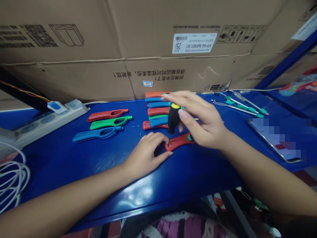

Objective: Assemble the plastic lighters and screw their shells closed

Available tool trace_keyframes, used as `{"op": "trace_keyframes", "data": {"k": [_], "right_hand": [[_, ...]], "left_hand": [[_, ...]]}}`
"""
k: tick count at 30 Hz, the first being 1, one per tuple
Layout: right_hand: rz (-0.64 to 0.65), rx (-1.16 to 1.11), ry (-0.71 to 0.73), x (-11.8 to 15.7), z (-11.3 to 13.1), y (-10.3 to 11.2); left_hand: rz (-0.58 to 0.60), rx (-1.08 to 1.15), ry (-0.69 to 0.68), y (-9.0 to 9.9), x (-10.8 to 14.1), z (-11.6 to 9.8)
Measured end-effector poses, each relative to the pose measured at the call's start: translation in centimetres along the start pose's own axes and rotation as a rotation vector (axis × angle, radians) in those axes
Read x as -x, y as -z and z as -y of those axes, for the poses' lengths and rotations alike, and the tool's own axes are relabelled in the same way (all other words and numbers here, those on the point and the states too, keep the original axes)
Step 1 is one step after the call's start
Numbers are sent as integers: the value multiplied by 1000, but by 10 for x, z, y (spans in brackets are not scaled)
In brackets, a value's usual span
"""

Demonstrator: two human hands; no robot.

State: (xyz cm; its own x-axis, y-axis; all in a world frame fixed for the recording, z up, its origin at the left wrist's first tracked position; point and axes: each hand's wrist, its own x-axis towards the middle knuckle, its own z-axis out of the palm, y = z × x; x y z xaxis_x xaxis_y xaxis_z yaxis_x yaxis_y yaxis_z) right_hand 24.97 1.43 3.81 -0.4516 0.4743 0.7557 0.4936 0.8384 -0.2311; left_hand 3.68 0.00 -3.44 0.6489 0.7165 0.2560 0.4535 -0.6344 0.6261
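Observation:
My left hand (pixel 148 150) pinches the handle end of a red long-nosed lighter (pixel 182 141) against the blue table. In my right hand (pixel 204 124) is a screwdriver (pixel 173 119) with a black and yellow handle, held nearly upright. Its tip meets the lighter near my left fingertips; the screw there is too small to make out. A green part shows in the lighter's far end, which my right hand partly hides. Just behind lies a row of red, blue, green and orange lighters (pixel 158 105), also partly covered by my right hand.
Red (pixel 106 114), green (pixel 109 122) and blue lighter casings (pixel 96 134) lie at left, with tiny screws (pixel 138 125) nearby. Metal rods with green parts (pixel 241 105) and a phone (pixel 274 142) are at right. A power strip (pixel 47 119) and cardboard box (pixel 94 77) border the table.

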Motion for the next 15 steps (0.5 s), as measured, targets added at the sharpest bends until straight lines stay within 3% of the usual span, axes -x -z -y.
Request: {"op": "trace_keyframes", "data": {"k": [2, 5, 7, 11, 15], "right_hand": [[-6, -51, -25, 1, 0, -2], [-83, 50, 113, 3, -2, -2], [-58, 67, 172, 3, -1, -1], [80, -56, 42, 2, 1, 0], [-9, 75, 109, 1, 0, 2]], "left_hand": [[-9, -12, -5, 0, 0, 0], [-14, -8, -14, -1, 1, 0], [-20, -10, -14, -1, 1, 0], [-18, -22, -8, 0, 1, 0], [-19, -10, -15, 0, 1, 0]]}}
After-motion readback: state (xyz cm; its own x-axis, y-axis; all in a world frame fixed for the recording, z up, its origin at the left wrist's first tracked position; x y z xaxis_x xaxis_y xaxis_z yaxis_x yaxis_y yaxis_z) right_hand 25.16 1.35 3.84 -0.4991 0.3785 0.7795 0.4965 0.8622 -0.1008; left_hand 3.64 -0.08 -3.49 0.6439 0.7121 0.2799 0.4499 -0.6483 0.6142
